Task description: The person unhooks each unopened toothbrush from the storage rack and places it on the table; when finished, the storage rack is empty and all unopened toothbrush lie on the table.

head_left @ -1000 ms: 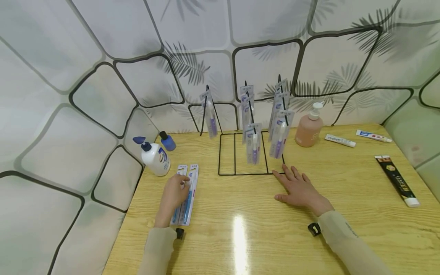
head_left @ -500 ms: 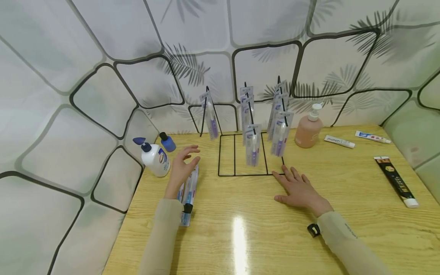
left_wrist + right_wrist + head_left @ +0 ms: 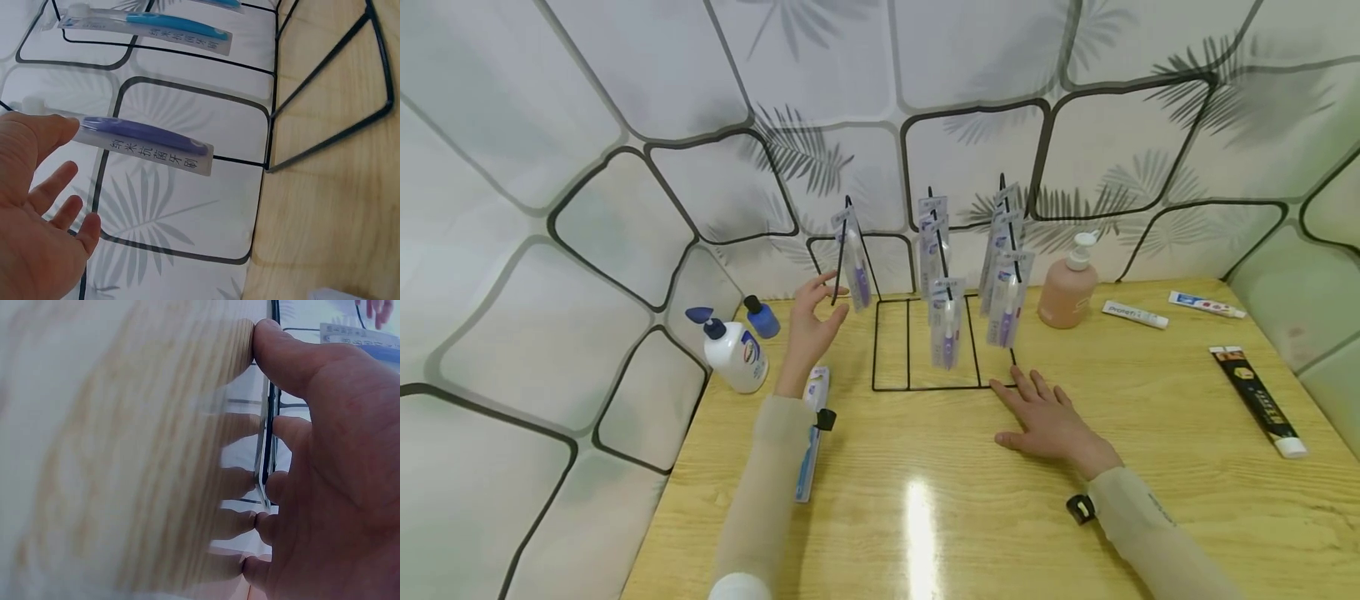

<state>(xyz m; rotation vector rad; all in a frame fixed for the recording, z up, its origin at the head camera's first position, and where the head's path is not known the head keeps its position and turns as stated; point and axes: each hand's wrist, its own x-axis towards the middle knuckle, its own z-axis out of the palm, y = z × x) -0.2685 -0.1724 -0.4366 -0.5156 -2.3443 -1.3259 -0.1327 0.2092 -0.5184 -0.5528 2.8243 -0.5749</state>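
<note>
Hands: left spread beside purple-handled packaged toothbrush | right flat on table

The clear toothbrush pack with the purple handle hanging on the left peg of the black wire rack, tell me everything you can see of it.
The clear plastic toothbrush pack holds a purple-handled brush and carries printed lettering. It hangs alone from the left peg of the black wire rack, tilted, above the wooden table. The left hand reaches it with fingers spread, a fingertip at the pack's upper end; no grip shows.
</note>
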